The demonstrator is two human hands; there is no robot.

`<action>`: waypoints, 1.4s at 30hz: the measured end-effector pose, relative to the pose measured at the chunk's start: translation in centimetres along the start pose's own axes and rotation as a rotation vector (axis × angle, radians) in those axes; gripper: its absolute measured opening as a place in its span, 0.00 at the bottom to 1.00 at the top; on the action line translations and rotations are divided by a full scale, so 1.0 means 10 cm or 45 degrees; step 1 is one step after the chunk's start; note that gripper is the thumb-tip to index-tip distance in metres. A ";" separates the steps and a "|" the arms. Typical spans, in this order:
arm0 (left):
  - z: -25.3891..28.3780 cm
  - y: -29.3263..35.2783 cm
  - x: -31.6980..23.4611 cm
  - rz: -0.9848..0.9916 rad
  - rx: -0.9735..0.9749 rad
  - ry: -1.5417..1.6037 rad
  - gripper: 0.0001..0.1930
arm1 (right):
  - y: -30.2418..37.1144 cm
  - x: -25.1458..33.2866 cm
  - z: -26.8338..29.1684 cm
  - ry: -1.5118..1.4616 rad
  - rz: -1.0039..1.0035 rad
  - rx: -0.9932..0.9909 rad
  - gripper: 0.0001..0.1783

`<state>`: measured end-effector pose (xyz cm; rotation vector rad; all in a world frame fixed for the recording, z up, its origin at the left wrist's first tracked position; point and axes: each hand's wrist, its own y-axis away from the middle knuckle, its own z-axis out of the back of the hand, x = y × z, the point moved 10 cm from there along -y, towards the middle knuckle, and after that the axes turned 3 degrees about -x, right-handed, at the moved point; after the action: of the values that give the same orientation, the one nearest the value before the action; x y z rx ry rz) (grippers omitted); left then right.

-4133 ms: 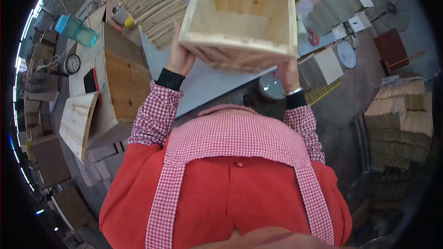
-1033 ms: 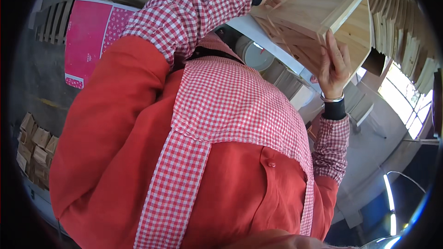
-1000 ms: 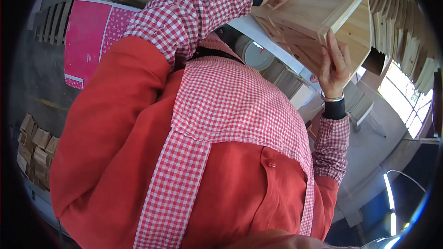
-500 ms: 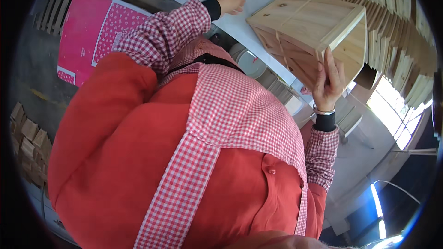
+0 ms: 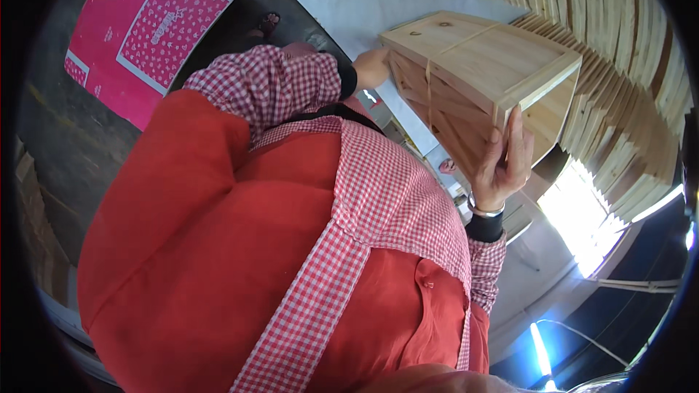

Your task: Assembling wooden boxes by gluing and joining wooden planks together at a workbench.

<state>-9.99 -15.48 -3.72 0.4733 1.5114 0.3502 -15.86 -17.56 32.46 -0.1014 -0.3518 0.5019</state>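
Note:
A long pale wooden box (image 5: pixel 455 47) with knotted plank sides lies tilted above a white tabletop (image 5: pixel 364 11). A thin strip runs across its top and down its side. At its right end, which is open, my right hand (image 5: pixel 507 164) grips the corner edge, thumb on the near side and fingers along the frame. My left hand (image 5: pixel 372 70) is closed against the box's left end; its fingertips are partly hidden there. Both my sleeves are checked with black cuffs, and a metal bangle (image 5: pixel 486 207) circles my right wrist.
Thin wooden boards (image 5: pixel 604 94) stand in tight rows behind and right of the box. A pink patterned sheet-like surface (image 5: pixel 120 11) is at the left over dark floor. Bright window panes (image 5: pixel 580 215) and a light tube (image 5: pixel 540 348) show at the right.
My left hand has come down and right from above the tabletop to the box's left end. My right hand still holds the right corner, a little lower in view. The view has shifted.

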 end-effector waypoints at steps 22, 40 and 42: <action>-0.73 -0.25 -3.12 -0.825 0.316 -0.088 0.31 | 1.64 -2.12 0.42 -0.758 -1.156 -0.581 0.33; 2.24 3.58 -1.46 0.083 -0.672 0.705 0.25 | 0.02 0.94 -0.70 -1.103 0.285 0.472 0.22; 2.49 3.96 -1.18 0.158 -0.845 0.626 0.24 | -0.04 1.50 -0.87 -1.038 0.374 0.601 0.23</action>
<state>17.16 10.76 26.30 -0.0609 1.7178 1.0823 -0.30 -10.65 28.95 0.5340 -1.0110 0.8979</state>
